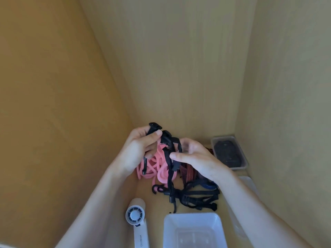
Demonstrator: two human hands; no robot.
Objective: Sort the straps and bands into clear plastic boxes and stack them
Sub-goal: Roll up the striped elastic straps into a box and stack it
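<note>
My left hand (138, 151) grips the buckle end of a black strap (169, 158), lifted above the pile. My right hand (193, 158) pinches the same strap lower down between thumb and fingers. Under the hands lies a tangle of pink cord (159, 171), a red-and-black striped band (188, 173), a blue band (209, 186) and more black straps with buckles (195, 197). An open clear plastic box (193, 230) with nothing in it stands at the front. A second clear box (230, 151) holding dark straps sits in the back right corner.
All of this lies on a wooden shelf floor closed in by wooden walls (179, 68) at left, back and right. A white handheld fan (137, 224) lies at the front left beside the open box. A clear lid (249, 185) lies at the right.
</note>
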